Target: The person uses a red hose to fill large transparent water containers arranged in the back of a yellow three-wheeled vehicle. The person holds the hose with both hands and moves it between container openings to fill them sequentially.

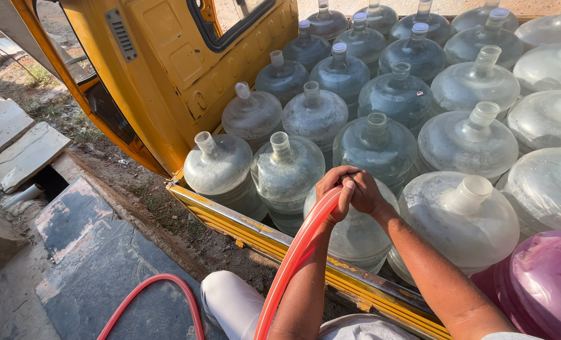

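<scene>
The red hose [296, 252] rises from the stone paving [98, 264] and ends over the mouth of a clear water jug [356, 233] at the near edge of the yellow truck bed [255, 230]. Left hand [338, 196] and right hand [363, 189] meet there, each grip pressed tight around the hose end. More jugs [381, 101] stand packed behind; a pink jug [541, 283] stands at right.
</scene>
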